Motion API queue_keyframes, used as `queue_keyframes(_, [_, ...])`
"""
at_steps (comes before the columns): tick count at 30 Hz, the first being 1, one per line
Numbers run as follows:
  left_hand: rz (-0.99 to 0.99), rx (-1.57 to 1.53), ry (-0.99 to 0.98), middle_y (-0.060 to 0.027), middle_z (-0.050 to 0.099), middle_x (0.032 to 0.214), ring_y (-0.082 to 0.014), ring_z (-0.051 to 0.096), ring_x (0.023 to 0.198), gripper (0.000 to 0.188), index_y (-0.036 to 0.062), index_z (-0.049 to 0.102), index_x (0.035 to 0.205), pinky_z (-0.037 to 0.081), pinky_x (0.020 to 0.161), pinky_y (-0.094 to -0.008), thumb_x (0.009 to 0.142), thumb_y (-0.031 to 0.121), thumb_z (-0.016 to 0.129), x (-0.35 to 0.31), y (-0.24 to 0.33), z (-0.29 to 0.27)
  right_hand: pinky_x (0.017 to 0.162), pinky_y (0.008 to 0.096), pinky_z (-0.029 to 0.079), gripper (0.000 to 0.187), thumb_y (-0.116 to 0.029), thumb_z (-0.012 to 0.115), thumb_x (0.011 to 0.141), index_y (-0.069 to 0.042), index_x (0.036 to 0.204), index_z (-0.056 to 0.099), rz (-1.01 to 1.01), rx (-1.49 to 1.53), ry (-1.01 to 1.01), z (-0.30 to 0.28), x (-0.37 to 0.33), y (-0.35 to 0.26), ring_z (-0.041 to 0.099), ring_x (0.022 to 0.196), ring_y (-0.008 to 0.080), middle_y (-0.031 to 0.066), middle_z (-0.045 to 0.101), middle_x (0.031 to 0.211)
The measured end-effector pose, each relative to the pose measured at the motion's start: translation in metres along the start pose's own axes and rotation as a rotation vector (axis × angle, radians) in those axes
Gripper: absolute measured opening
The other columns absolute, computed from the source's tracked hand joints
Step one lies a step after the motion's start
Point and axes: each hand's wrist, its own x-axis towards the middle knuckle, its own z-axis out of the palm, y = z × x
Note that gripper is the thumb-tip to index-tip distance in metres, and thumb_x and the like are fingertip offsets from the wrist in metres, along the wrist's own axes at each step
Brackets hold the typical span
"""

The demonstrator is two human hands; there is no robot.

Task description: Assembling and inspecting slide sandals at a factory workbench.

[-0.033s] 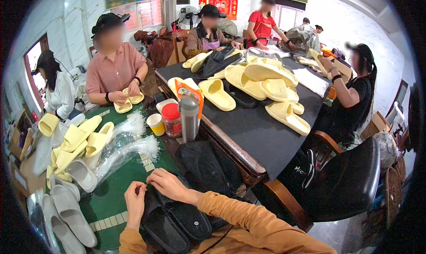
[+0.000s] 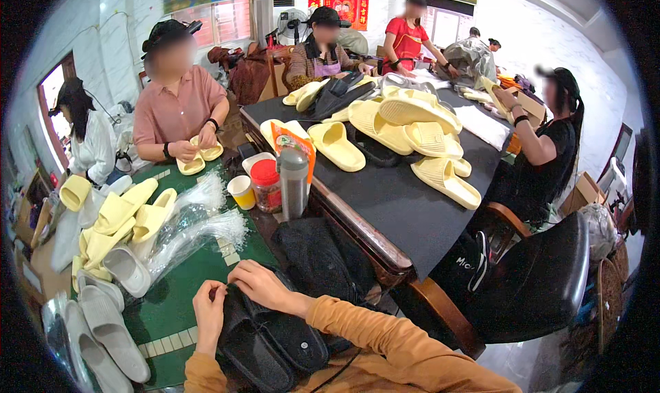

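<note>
A pair of black slippers (image 2: 256, 355) lies side by side in front of me at the lower middle, close to my body. My left hand (image 2: 208, 309) is at the far end of the left slipper, its thumb and forefinger pinched together. Just right of it, my right hand (image 2: 261, 288) reaches over the slippers, fingers bent and fingertips closed at the same end. The fingertips of the two hands nearly meet. Whatever they pinch is too small or hidden to make out. Behind the slippers lies a black mesh-like fabric item (image 2: 320, 255).
Left are grey slippers (image 2: 113, 331), yellow slippers (image 2: 117, 211) and bundles of thin clear strands (image 2: 206, 236). A grey flask (image 2: 294, 183), red-lidded jar (image 2: 266, 187) and paper cup (image 2: 240, 192) stand ahead. More yellow slippers cover the dark table (image 2: 385, 200). Several people work around; a black chair (image 2: 529, 283) stands right.
</note>
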Motion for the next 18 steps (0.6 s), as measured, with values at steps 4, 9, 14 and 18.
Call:
queue_keyframes(4, [-0.056,-0.065,-0.002,-0.0023,0.061,0.077,-0.0099,0.053,0.068,0.009,-0.0006,0.062,0.089,0.042,0.063,-0.0249,0.092,0.007,0.058,0.003,-0.006,-0.001,0.08,0.0422,0.049,0.01,-0.003,0.06,0.085,-0.004,0.095,0.061,-0.007,0.053,-0.001,0.001,0.0,0.001,0.058,0.092,0.0335,0.012,0.058,0.092])
queue_keyframes(9, [-0.109,-0.155,-0.04,-0.0025,0.059,0.076,-0.0116,0.052,0.066,0.007,-0.0001,0.061,0.092,0.043,0.063,-0.0259,0.092,0.006,0.058,0.011,-0.013,-0.002,0.08,0.0427,0.05,0.01,-0.003,0.058,0.086,-0.004,0.095,0.061,0.023,0.049,-0.045,0.004,-0.002,0.006,0.058,0.091,0.0343,0.0126,0.058,0.091])
queue_keyframes(14, [0.157,0.037,0.01,-0.0036,0.059,0.075,-0.0109,0.051,0.065,0.004,-0.0002,0.061,0.093,0.043,0.06,-0.0259,0.09,0.003,0.06,0.014,-0.003,0.007,0.08,0.0425,0.052,0.025,0.004,0.056,0.085,-0.003,0.109,0.06,0.099,0.097,0.004,0.009,-0.003,0.008,0.059,0.096,0.0366,0.0154,0.06,0.101])
queue_keyframes(18, [0.117,0.019,-0.002,-0.0038,0.057,0.072,-0.0099,0.049,0.063,0.003,-0.0005,0.062,0.091,0.042,0.059,-0.0266,0.09,0.003,0.061,0.012,0.006,0.011,0.081,0.0388,0.054,0.045,0.011,0.055,0.082,-0.001,0.125,0.053,0.177,0.211,0.082,0.002,0.0,0.003,0.063,0.096,0.0358,0.0182,0.056,0.114])
